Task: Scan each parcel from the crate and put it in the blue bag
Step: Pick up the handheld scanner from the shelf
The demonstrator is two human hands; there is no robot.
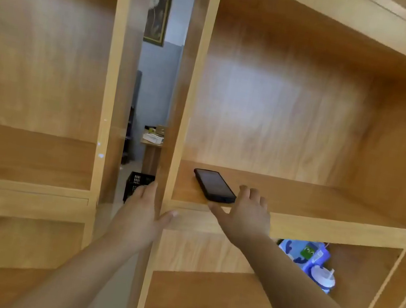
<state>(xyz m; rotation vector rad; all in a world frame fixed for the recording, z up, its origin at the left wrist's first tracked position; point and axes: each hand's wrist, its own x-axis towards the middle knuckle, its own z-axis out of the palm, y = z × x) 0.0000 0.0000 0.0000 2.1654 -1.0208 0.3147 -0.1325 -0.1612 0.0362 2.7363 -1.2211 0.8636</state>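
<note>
Two tall wooden shelving units stand side by side, their honey-coloured panels glossy with reflected light, and a narrow gap between them opens onto a room with pale blue-grey walls. Through that gap, at about 12 o'clock of the left hand, a framed flower picture [159,9] hangs high on the wall; lower down a small wooden tabletop [151,143] carries boxes, and a black plastic crate [136,183] sits on the light floor just beyond the left hand's fingertips. No parcel can be made out in the crate from this angle.

On the right unit's middle shelf [322,202] lies a black smartphone [214,185], screen up and dark, angled so its near end reaches the shelf's front lip. The right hand [244,215] is spread wide and empty, palm down over the front lip, its fingers resting on the shelf at 3 o'clock of the phone's near end, just beside it; whether the thumb side touches the phone cannot be told. The left hand [144,209] is open too, fingers reaching into the gap and thumb pressed across the right unit's upright post [181,123].

One shelf lower, at 4 o'clock of the right hand, a blue printed bag [303,252] shows, with a white lidded cup [323,278] in front of it.
</note>
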